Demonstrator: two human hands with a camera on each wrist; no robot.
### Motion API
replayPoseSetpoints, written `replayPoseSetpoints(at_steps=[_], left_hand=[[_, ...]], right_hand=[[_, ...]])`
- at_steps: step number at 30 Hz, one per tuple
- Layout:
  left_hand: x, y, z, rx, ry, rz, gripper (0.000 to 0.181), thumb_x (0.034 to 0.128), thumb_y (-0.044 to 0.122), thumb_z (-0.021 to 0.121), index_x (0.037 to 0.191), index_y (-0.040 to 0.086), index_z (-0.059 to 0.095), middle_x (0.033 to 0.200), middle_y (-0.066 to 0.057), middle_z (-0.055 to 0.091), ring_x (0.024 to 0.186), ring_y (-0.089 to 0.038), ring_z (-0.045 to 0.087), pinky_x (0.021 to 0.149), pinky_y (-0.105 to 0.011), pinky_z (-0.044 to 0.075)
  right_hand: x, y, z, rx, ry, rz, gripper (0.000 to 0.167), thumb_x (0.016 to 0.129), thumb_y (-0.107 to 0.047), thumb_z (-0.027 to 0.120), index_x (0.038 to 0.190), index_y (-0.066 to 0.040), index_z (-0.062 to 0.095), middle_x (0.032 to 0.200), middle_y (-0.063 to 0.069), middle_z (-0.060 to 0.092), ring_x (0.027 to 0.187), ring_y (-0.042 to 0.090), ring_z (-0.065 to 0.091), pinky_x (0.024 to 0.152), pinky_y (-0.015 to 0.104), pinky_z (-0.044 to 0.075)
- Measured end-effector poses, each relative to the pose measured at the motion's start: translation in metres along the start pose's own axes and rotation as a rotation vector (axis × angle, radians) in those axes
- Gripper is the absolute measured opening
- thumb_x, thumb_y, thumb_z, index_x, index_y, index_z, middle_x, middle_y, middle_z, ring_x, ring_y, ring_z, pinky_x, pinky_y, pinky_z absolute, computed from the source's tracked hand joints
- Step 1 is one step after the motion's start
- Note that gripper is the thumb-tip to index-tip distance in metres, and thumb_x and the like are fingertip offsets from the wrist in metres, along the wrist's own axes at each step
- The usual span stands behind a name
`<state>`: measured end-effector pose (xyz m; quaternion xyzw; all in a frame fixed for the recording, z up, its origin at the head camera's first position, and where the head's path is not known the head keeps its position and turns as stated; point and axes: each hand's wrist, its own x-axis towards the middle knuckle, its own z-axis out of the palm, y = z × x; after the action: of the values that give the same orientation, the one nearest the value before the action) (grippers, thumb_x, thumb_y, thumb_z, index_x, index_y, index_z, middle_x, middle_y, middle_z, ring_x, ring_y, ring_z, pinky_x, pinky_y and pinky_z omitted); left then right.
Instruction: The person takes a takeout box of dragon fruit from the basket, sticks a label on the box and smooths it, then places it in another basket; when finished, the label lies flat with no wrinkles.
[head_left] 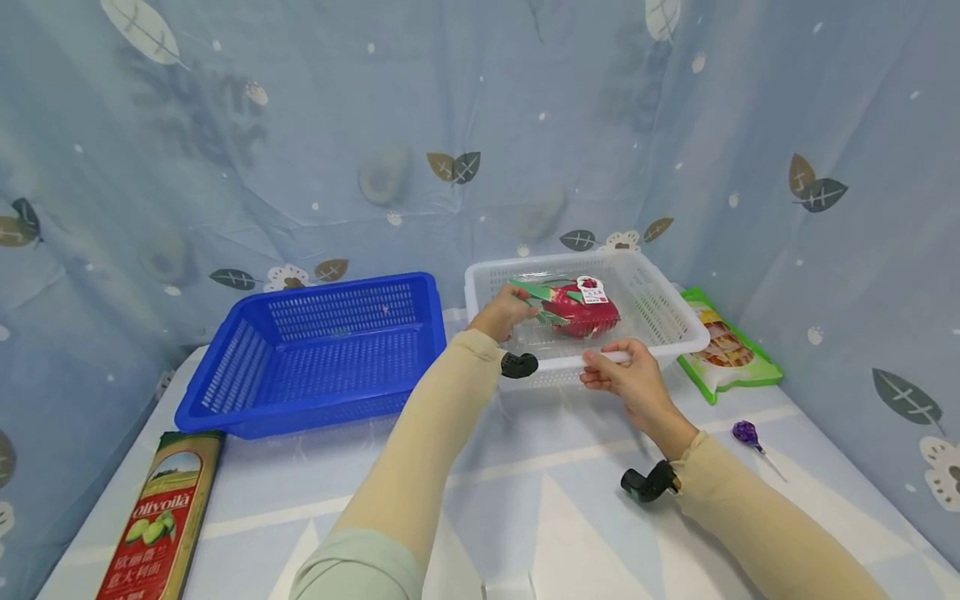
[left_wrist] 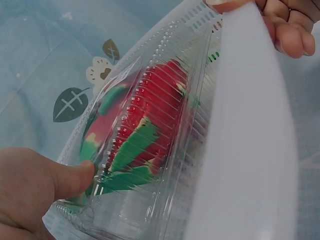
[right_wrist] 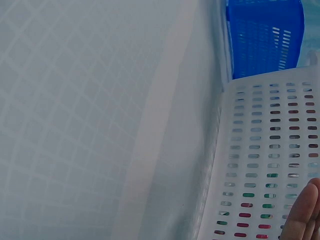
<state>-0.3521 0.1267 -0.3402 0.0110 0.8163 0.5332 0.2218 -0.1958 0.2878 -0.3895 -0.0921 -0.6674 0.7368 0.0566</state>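
A red dragon fruit [head_left: 583, 315] with green tips lies in a clear plastic clamshell box [left_wrist: 132, 217] with a small white label. The box is inside the white perforated basket [head_left: 671, 304]. My left hand [head_left: 504, 313] grips the end of the box at the basket's left side; in the left wrist view its thumb presses on the plastic, and the fingers beneath are partly hidden. At the basket's near rim, my right hand [head_left: 632, 382] pinches the edge between thumb and fingers. Only part of that hand shows in the right wrist view.
A blue perforated basket [head_left: 322, 408] stands left of the white one. In front of it lies a pasta packet [head_left: 159, 521]. On the right are a green food bag [head_left: 726, 346], partly behind the white basket, and a purple-wrapped lollipop [head_left: 746, 433]. A patterned curtain [head_left: 480, 108] hangs behind.
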Motion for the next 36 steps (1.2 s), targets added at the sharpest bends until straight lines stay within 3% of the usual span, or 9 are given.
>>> replayPoseSetpoints(at_steps=[5, 12, 21, 29, 33, 36], left_hand=[[0.001, -0.001, 0.001, 0.021, -0.014, 0.0, 0.041, 0.0967, 0.016, 0.063, 0.134, 0.019, 0.047, 0.141, -0.009, 0.048, 0.132, -0.029, 0.046, 0.099, -0.048, 0.041], [0.005, -0.003, 0.004, -0.022, -0.018, 0.007, 0.037, 0.0964, 0.018, 0.063, 0.13, 0.019, 0.048, 0.136, -0.009, 0.051, 0.128, -0.027, 0.048, 0.102, -0.048, 0.041], [0.004, -0.002, 0.005, 0.0, -0.013, 0.004, 0.036, 0.0968, 0.023, 0.063, 0.13, 0.021, 0.048, 0.139, -0.008, 0.05, 0.13, -0.027, 0.047, 0.101, -0.049, 0.043], [-0.013, 0.005, -0.007, 0.12, -0.002, 0.038, 0.043, 0.0942, 0.03, 0.066, 0.133, 0.022, 0.048, 0.152, -0.02, 0.024, 0.141, -0.035, 0.028, 0.105, -0.057, 0.043], [-0.02, 0.009, -0.013, 0.136, -0.033, 0.069, 0.049, 0.0937, 0.029, 0.067, 0.138, 0.023, 0.048, 0.159, -0.019, 0.012, 0.147, -0.036, 0.019, 0.11, -0.057, 0.039], [-0.027, 0.011, -0.017, 0.115, -0.067, 0.094, 0.051, 0.0938, 0.029, 0.067, 0.141, 0.023, 0.047, 0.161, -0.017, 0.008, 0.147, -0.036, 0.02, 0.112, -0.057, 0.036]], right_hand=[[0.001, 0.001, 0.001, 0.01, 0.004, -0.004, 0.038, 0.092, -0.018, 0.07, 0.111, -0.006, 0.039, 0.075, -0.006, 0.074, 0.068, 0.01, 0.072, 0.069, 0.028, 0.061], [0.0, 0.002, 0.001, 0.033, 0.005, -0.023, 0.036, 0.092, -0.016, 0.07, 0.109, -0.008, 0.04, 0.076, -0.004, 0.075, 0.066, 0.01, 0.072, 0.067, 0.028, 0.061], [-0.002, 0.0, 0.001, 0.025, 0.006, -0.019, 0.036, 0.092, -0.016, 0.07, 0.109, -0.008, 0.039, 0.077, -0.004, 0.075, 0.067, 0.01, 0.072, 0.068, 0.028, 0.061], [-0.001, 0.0, 0.004, 0.032, 0.006, -0.031, 0.038, 0.092, -0.015, 0.069, 0.112, -0.005, 0.038, 0.075, -0.006, 0.075, 0.066, 0.01, 0.072, 0.067, 0.028, 0.061], [-0.001, 0.002, 0.005, 0.036, 0.009, -0.044, 0.037, 0.092, -0.015, 0.069, 0.111, -0.006, 0.039, 0.075, -0.006, 0.075, 0.066, 0.01, 0.072, 0.067, 0.028, 0.061], [-0.002, 0.005, 0.003, 0.057, 0.008, -0.073, 0.033, 0.092, -0.013, 0.069, 0.109, -0.006, 0.041, 0.077, -0.007, 0.075, 0.066, 0.01, 0.072, 0.067, 0.028, 0.061]])
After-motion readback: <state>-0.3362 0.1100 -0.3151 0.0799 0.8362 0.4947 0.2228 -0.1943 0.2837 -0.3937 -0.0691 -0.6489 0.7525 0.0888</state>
